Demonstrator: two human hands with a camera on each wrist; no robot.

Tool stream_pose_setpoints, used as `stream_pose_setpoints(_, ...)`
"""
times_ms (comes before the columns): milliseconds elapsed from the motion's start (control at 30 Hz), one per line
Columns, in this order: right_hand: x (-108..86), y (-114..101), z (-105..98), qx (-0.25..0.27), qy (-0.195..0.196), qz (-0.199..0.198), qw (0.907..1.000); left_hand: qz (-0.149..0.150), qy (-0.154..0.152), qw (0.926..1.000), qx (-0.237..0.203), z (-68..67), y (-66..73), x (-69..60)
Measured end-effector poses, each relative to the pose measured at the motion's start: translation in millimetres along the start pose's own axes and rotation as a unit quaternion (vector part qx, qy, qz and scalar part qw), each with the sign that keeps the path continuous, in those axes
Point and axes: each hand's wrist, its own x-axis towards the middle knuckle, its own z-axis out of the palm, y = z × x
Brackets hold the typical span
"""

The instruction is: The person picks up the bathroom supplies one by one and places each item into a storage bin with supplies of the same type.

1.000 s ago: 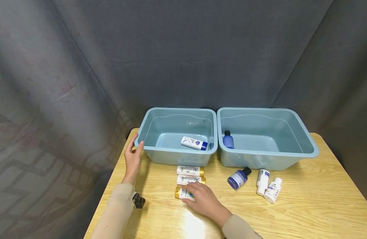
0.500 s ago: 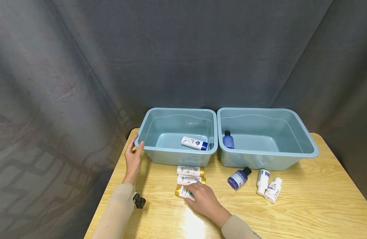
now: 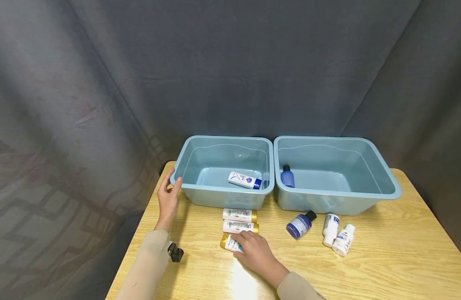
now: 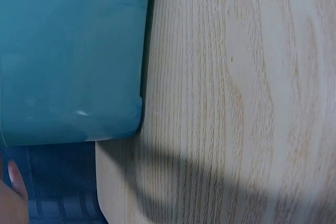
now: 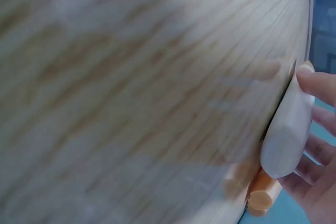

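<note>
At the front left corner of the left blue tub (image 3: 223,191), my left hand (image 3: 167,204) touches the rim, fingers and thumb spread and fairly straight. My right hand (image 3: 254,252) holds a small white bottle with a gold cap (image 3: 232,243) lying on the table, thumb on one side and fingers on the other. In the right wrist view the white bottle (image 5: 286,140) shows between thumb and fingers. Just beyond it lie two more gold-capped bottles, one nearer (image 3: 238,226) and one farther (image 3: 239,214), parallel to the tub.
Inside the left tub lies a white bottle with a blue cap (image 3: 244,180). The right blue tub (image 3: 335,202) holds a blue bottle (image 3: 287,178). On the table (image 3: 395,258) to the right are a dark blue bottle (image 3: 299,226) and two white bottles, left (image 3: 330,230) and right (image 3: 343,240).
The gold-capped bottle under my right hand has turned slightly, its cap end a little farther from me. My left hand stays at the tub corner.
</note>
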Motion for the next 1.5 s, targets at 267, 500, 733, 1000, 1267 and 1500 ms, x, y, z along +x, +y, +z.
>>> stream_pose_setpoints(267,-0.6,0,0,0.009,0.004,-0.004,0.9999,0.001,0.002,1.0,-0.004,0.6,-1.2,0.6)
stream_pose_setpoints(500,-2.0,0,1,0.008,0.006,-0.007,0.9999,-0.001,0.008,0.9999,-0.007,1.3,-0.5,0.5)
stream_pose_setpoints(733,-1.9,-2,-6,0.012,0.016,-0.015,0.9997,-0.009,-0.003,0.9999,-0.012,2.0,16.1,-4.4)
stream_pose_setpoints(1000,1.0,-5,-14,-0.008,0.041,-0.042,0.9983,-0.005,0.01,0.9999,-0.008,1.5,-2.0,0.6)
stream_pose_setpoints(1267,5.8,-11,-23,-0.016,0.064,-0.067,0.9956,-0.004,0.011,0.9999,-0.011,0.9,-3.4,1.1)
stream_pose_setpoints(1500,10.2,-19,-34,-0.012,0.076,-0.083,0.9936,-0.002,0.004,0.9999,-0.014,1.1,-2.7,0.8)
